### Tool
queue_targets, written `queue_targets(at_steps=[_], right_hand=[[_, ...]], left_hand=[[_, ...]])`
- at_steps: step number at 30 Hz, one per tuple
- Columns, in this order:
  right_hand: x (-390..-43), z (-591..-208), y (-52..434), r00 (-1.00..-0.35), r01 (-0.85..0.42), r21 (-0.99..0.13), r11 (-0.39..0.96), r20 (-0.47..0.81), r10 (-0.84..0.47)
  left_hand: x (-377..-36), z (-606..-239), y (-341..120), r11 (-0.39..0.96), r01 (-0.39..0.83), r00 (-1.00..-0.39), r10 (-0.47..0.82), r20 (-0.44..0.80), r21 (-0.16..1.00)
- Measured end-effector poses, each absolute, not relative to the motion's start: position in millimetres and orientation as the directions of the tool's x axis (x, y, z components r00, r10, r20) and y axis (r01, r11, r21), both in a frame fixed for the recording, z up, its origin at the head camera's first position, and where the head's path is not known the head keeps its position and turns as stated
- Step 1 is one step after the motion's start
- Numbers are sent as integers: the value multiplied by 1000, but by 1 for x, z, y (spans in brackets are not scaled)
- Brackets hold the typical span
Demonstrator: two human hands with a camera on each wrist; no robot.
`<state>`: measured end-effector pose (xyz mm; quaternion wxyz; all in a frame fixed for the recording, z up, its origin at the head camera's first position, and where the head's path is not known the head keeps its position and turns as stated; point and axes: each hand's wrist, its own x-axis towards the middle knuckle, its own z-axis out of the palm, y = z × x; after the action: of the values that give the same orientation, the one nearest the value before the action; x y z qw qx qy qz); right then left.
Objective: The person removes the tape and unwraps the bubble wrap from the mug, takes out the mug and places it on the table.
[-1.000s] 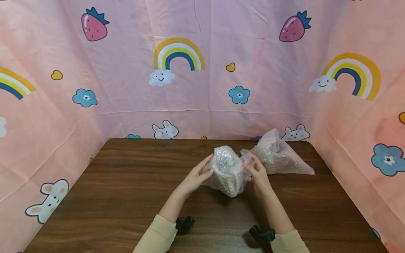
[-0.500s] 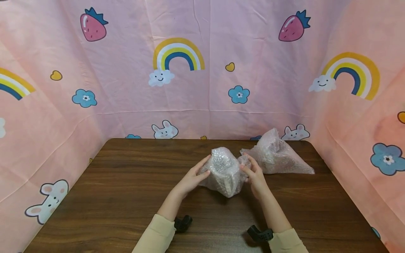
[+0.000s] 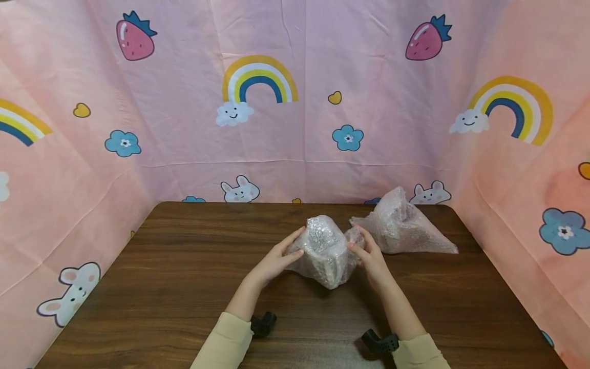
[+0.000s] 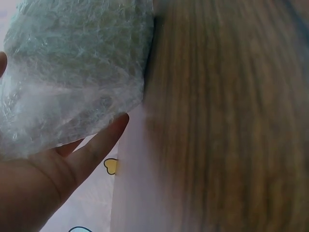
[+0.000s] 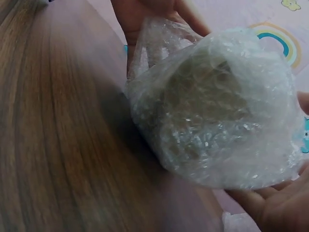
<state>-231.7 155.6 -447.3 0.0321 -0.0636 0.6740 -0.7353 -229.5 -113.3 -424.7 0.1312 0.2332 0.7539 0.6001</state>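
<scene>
A bubble-wrapped bundle point(image 3: 324, 253) is between my two hands at the middle of the table. My left hand point(image 3: 273, 262) holds its left side, thumb in front and fingers reaching behind. On the other side, my right hand point(image 3: 375, 262) grips the bundle near a gathered bit of wrap. Through the film in the right wrist view, a dull brownish thing point(image 5: 207, 92) shows; its kind cannot be made out. In the left wrist view the crinkled bubble wrap point(image 4: 77, 63) fills the upper left, the left thumb point(image 4: 104, 140) along its edge.
A second bubble-wrapped bundle point(image 3: 407, 228) lies at the back right of the brown wooden table point(image 3: 184, 277), just behind my right hand. Pink patterned cloth point(image 3: 295, 128) hangs around the back and sides.
Both hands and the bundle between them have shifted slightly to the left. The second bundle stays where it was.
</scene>
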Motion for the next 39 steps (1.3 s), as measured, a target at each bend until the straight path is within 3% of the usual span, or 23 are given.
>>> queue_targets(at_steps=[12, 19, 30, 39], right_hand=[[-226, -434, 158, -957, -289, -938, 192, 277, -88], [-225, -422, 157, -896, -439, -810, 389, 428, -121], [-224, -396, 138, -689, -702, -458, 546, 630, -357], [-223, -384, 122, -603, -785, -281, 553, 553, -575]], left_hand=[[-232, -428, -119, 147, 164, -848, 526, 64, 975], [-234, -426, -124, 142, 155, -861, 504, 64, 978], [-239, -419, -128, 196, 187, -882, 465, 77, 963], [-254, -434, -125, 150, 160, -885, 459, 74, 976]])
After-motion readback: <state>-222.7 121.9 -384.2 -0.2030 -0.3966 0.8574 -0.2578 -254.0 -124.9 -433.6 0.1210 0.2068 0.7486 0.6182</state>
